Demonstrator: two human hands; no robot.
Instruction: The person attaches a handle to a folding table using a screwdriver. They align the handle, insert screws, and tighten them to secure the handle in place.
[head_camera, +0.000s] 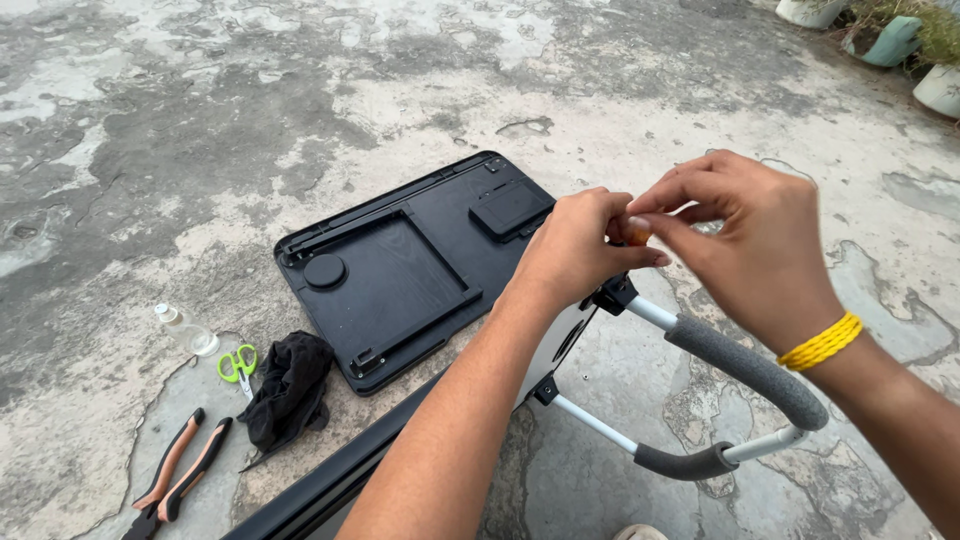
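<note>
Left hand (575, 245): fingers pinched together on a small orange-brown piece (638, 231), too small to identify.
Right hand (745, 235): fingertips closed on the same piece from the other side; yellow band (822, 343) on the wrist.
Piece: held above the black hinge bracket (615, 293); likely light, hard, easily dropped, best kept in a fingertip pinch.
Folding leg (740, 385): below the fingers, white tube with grey foam sleeves; foam gives the surest hold.
Black tray panel (400, 265): left of the fingers, flat on the concrete floor (300, 90).
Further left: black cloth (288, 385), green scissors (238, 365), pliers (178, 478), small clear bottle (185, 330).
</note>
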